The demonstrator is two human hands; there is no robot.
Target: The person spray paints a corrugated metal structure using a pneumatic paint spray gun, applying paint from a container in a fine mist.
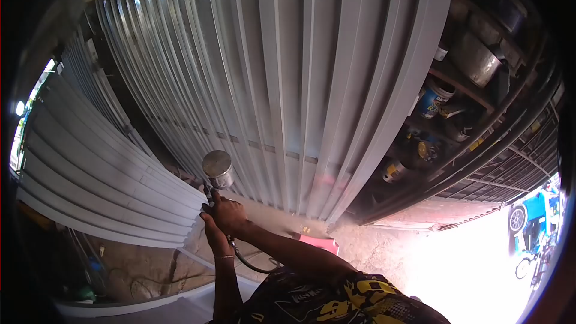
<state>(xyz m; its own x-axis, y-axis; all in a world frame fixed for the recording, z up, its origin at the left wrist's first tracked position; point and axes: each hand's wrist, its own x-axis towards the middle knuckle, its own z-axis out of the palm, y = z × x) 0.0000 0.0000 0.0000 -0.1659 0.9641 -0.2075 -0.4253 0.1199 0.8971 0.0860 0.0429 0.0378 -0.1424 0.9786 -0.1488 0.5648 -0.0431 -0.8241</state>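
My right hand (230,215) is wrapped round a spray gun (209,193), whose round metal cup (218,168) sits above the fingers. Just below and against it is my left hand (215,235), closed about the lower part of the gun, its fingers partly hidden. A dark hose (249,266) runs down from the gun past my wrists. Beyond the cup stand long grey ribbed metal panels (294,84), shinier toward the upper left. A pale haze lies over the lower right ribs.
More grey ribbed panels (108,174) lie at the left. On the right are shelves with a blue bucket (433,101), a metal pot (477,63) and cans. A red object (321,242) is on the floor near my right forearm. A blue vehicle (534,222) stands outside.
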